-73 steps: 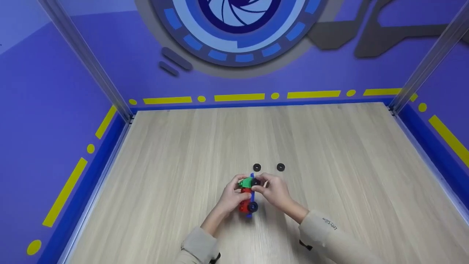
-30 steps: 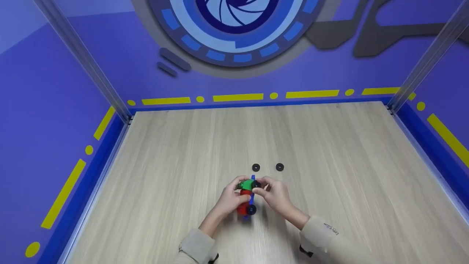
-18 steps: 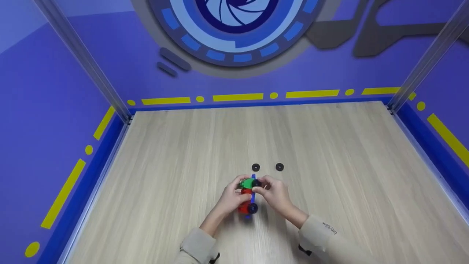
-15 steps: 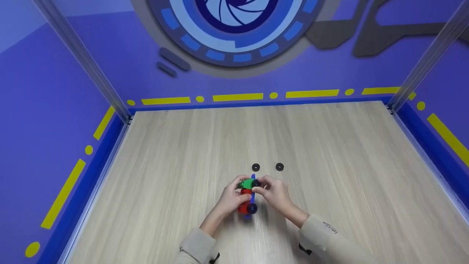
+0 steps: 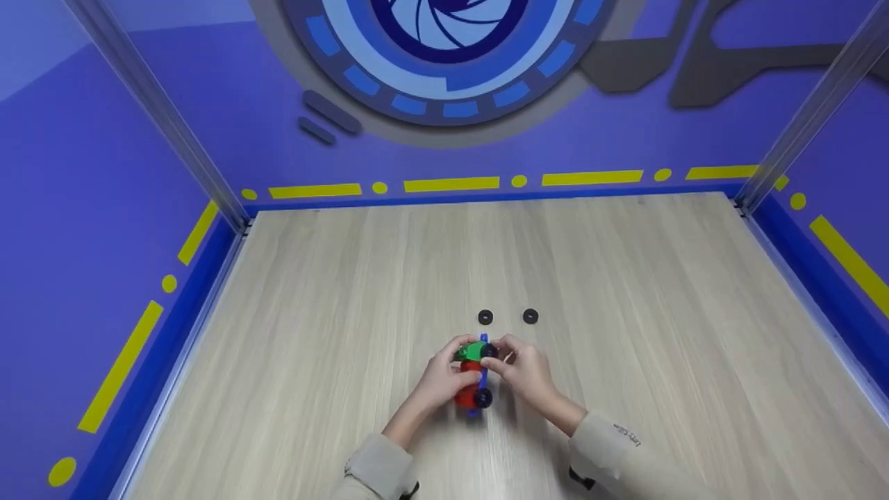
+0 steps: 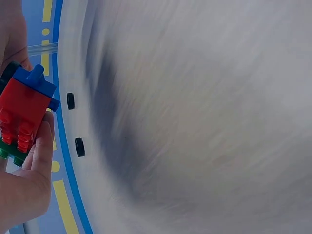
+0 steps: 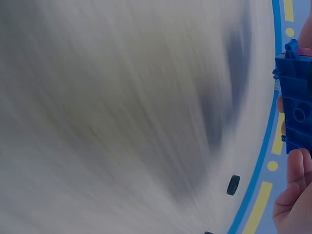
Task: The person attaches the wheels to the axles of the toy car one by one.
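My left hand grips a toy car built of plastic blocks, with red bricks, a green brick and a blue base. The car is tipped on its side, its base facing right. At the green end my right hand pinches a black wheel between thumb and fingers. Another black wheel sits on the base at the near end. In the left wrist view the studs of the red block show; the right wrist view shows the underside of the blue base.
Two loose black tyres, one on the left and one on the right, lie flat on the wooden table just beyond the hands. Blue-purple panels wall the table at the back and sides.
Both hands keep their hold on the car and wheel. The car has shifted slightly right and toward the body, with small changes of tilt. The loose tyres have stayed put.
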